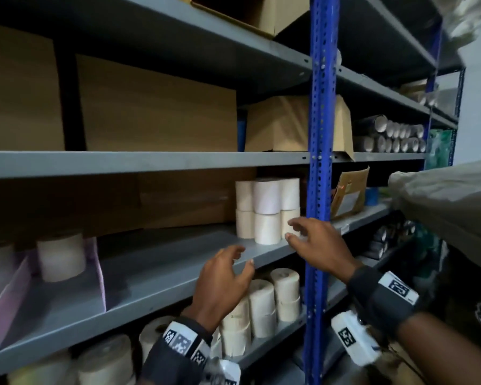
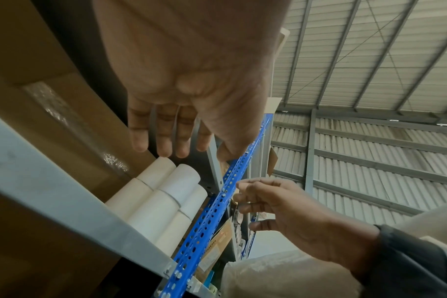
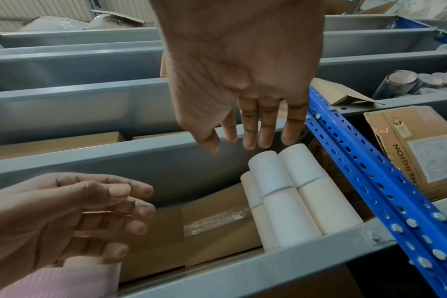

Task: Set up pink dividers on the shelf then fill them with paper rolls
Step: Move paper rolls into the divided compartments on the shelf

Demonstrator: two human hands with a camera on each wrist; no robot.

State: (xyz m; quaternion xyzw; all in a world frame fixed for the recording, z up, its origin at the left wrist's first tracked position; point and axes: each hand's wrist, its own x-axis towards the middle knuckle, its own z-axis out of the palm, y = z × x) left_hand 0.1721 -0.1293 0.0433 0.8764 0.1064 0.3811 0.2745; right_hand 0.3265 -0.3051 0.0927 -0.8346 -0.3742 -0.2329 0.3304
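Observation:
A stack of white paper rolls [image 1: 267,209] [image 2: 166,193] [image 3: 286,185] stands two high on the grey shelf [image 1: 178,262], beside the blue upright [image 1: 321,162]. My right hand [image 1: 317,243] [image 3: 242,100] reaches toward the stack's right side with spread fingers, empty. Its fingertips are close to the lower roll; contact is unclear. My left hand [image 1: 225,276] [image 2: 181,90] hovers at the shelf's front edge, fingers relaxed, holding nothing. At the far left, pink dividers [image 1: 20,298] stand on the same shelf with one roll [image 1: 61,257] between them.
Brown cardboard boxes [image 1: 156,109] fill the shelf above and sit behind the rolls. More rolls [image 1: 272,304] stand on the shelf below. A torn box [image 1: 349,193] lies right of the blue upright. A large wrapped bundle [image 1: 450,204] juts in from the right.

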